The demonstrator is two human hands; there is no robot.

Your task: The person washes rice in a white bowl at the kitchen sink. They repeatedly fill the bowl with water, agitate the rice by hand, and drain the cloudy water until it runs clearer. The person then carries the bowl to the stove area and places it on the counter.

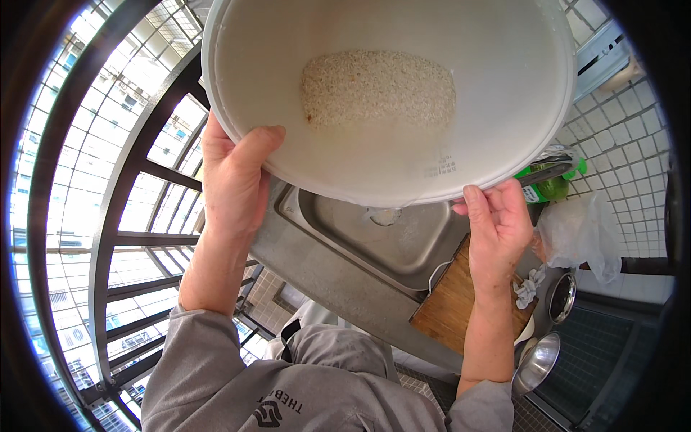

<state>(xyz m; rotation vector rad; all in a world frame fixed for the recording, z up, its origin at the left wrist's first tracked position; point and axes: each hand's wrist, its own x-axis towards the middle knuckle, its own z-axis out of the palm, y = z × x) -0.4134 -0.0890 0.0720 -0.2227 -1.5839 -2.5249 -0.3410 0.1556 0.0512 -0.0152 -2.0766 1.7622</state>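
Observation:
A large white rice-cooker pot is held up and tilted above the steel sink. Wet rice grains lie in it under cloudy water that reaches its near rim. My left hand grips the rim at the left, thumb inside the pot. At the lower right, my right hand pinches the rim, with its thumb on top and some fingers hidden behind. Water appears to run from the near rim towards the sink drain, where something pale shows.
A wooden cutting board lies right of the sink. Beyond it are a crumpled white cloth, a clear plastic bag, a green bottle and a steel bowl. Dark metal railings stand left of the concrete counter.

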